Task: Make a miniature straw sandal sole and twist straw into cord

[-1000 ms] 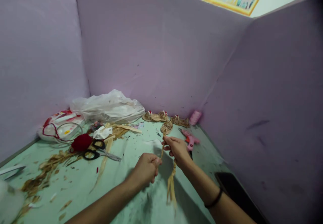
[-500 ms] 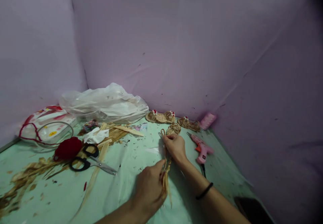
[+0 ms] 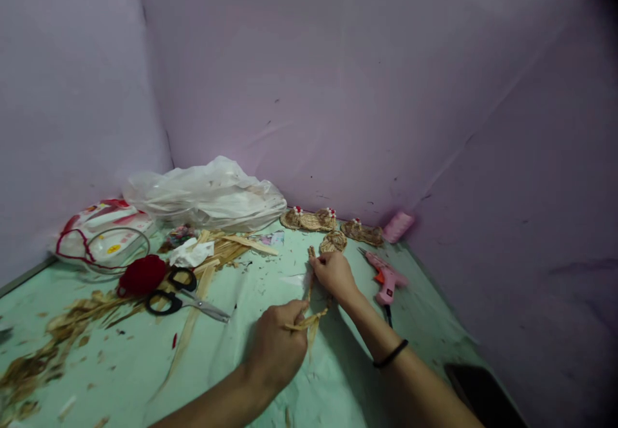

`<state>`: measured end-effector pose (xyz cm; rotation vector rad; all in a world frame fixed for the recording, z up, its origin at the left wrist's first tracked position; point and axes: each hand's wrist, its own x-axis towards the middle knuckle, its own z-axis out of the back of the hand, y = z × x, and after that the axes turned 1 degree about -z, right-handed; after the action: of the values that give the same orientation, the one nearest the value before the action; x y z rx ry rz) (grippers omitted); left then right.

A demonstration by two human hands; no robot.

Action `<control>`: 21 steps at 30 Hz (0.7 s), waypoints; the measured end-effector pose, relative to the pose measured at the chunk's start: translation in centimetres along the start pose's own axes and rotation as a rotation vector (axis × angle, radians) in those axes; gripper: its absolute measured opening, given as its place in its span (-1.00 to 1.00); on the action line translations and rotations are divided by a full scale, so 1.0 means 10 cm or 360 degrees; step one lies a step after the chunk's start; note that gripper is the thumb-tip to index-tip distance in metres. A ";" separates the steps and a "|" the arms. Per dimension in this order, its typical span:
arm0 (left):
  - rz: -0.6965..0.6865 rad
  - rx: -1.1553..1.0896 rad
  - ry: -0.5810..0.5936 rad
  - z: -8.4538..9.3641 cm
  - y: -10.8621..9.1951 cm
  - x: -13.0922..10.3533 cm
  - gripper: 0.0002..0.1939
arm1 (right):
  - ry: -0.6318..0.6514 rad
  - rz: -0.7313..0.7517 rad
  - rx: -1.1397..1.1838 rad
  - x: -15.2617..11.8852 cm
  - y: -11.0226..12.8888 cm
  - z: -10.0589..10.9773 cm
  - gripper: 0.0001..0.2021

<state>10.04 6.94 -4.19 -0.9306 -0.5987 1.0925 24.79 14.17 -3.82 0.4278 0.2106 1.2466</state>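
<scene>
Tan braid [image 3: 311, 286] at lower centre of frame, over bench [image 3: 232, 363]: R hand [image 3: 335, 277] pinches its upper end, L hand [image 3: 280, 344] grips it lower down. Coil [image 3: 333, 242] just beyond R hand; pink glue gun [image 3: 385, 278] right of centre, scissors [image 3: 188, 296] lower left w/ red yarn [image 3: 142, 275] near.

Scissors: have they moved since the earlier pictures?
No. The scissors lie in the same place beside the red yarn ball; only the camera's view shifted.

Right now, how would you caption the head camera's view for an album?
Two hands work a braided straw strand beside scissors and a pink glue gun.
</scene>
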 end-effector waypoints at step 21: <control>0.0050 0.0586 0.0136 0.07 -0.03 -0.05 -0.71 | -0.0058 0.0113 -0.0159 -0.59 -0.04 -0.06 -0.80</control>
<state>9.48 6.70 -3.61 -0.6632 -0.2985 1.1379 23.04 8.64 -4.96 0.3743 0.1023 1.3116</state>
